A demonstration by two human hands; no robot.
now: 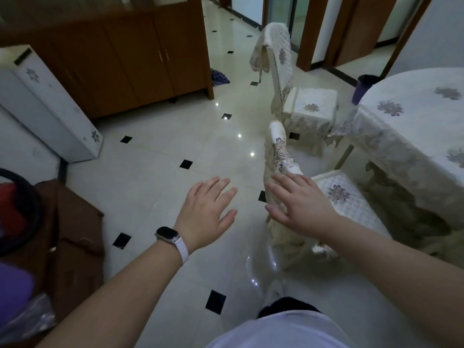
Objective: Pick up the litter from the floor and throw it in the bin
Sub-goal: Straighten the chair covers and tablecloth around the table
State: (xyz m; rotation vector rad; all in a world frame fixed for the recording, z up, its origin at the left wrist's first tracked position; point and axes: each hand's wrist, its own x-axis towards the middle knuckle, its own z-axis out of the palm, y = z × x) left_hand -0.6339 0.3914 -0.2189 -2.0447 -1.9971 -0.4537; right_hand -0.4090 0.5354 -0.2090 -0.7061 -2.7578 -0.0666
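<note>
Your left hand [208, 209] and right hand [301, 204] hover over the tiled floor [155, 177]. Each grip is apart and holds nothing, likely because no litter shows plainly yet. The purple bin [362, 90] stands well apart, beside the covered surface [414, 116].

A person in a white top [276, 332], with a smartwatch [167, 233] on the left wrist.
Both forearms were bare as far as the frame's edge. Just behind the left hand [206, 212], the smartwatch had a dark, rounded-rectangle face in a pale case, on a white ribbed band [180, 250]. The right hand [298, 204] and its wrist were bare. Past the top's hem showed a dark garment [288, 307] and, beyond it, a white shoe [272, 292].
</note>
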